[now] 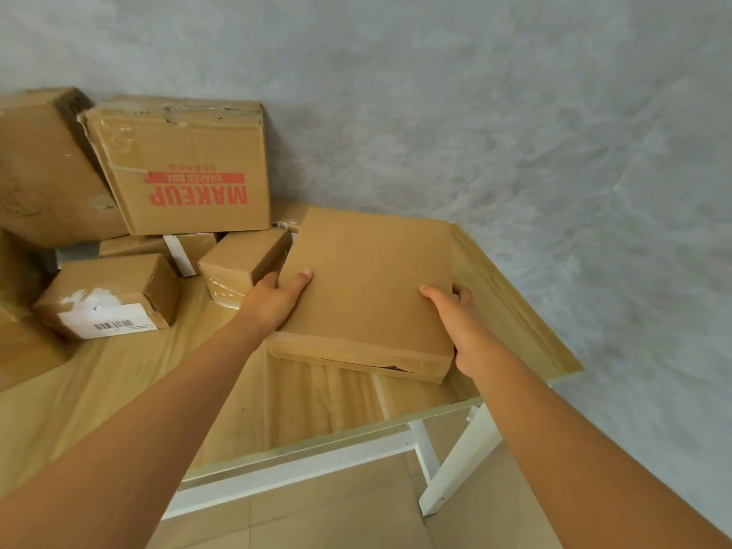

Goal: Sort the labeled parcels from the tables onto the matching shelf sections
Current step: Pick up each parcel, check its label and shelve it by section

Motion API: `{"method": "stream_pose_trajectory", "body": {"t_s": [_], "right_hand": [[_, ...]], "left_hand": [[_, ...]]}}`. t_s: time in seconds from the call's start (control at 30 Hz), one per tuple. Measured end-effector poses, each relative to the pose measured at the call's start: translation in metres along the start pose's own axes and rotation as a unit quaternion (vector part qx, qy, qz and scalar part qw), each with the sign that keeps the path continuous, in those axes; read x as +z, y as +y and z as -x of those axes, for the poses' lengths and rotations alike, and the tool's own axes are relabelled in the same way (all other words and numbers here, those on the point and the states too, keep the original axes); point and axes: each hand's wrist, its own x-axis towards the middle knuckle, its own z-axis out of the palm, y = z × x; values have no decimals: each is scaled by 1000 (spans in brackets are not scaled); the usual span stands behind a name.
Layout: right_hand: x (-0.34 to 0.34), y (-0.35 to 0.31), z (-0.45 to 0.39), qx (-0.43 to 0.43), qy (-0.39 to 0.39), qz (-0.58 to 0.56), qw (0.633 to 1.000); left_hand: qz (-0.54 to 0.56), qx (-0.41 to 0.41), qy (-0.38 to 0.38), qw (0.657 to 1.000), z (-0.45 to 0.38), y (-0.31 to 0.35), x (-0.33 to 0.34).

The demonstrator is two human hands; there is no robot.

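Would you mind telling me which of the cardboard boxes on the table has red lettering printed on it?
The large box leaning at the back left: it reads MAKEUP in red, upside down. The others show plain cardboard, tape or white labels.

Held item: flat plain brown cardboard parcel [368, 287], frame centre
Grip: left hand [273, 301], right hand [461, 324] on opposite edges
Support: light wood-top table with white legs [301, 402]
Upper left: large brown "MAKEUP" cardboard box [186, 168], print inverted
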Motion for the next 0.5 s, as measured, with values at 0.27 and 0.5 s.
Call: {"method": "stream_pose_trajectory", "body": {"t_s": [0.27, 0.5], "right_hand": [[-22, -54, 30, -38, -37, -52, 997], [-16, -113, 70, -291, 107, 152, 939]], "left_hand": [[40, 52, -5, 998, 33, 32, -19], [51, 118, -111, 985, 80, 114, -19]]}}
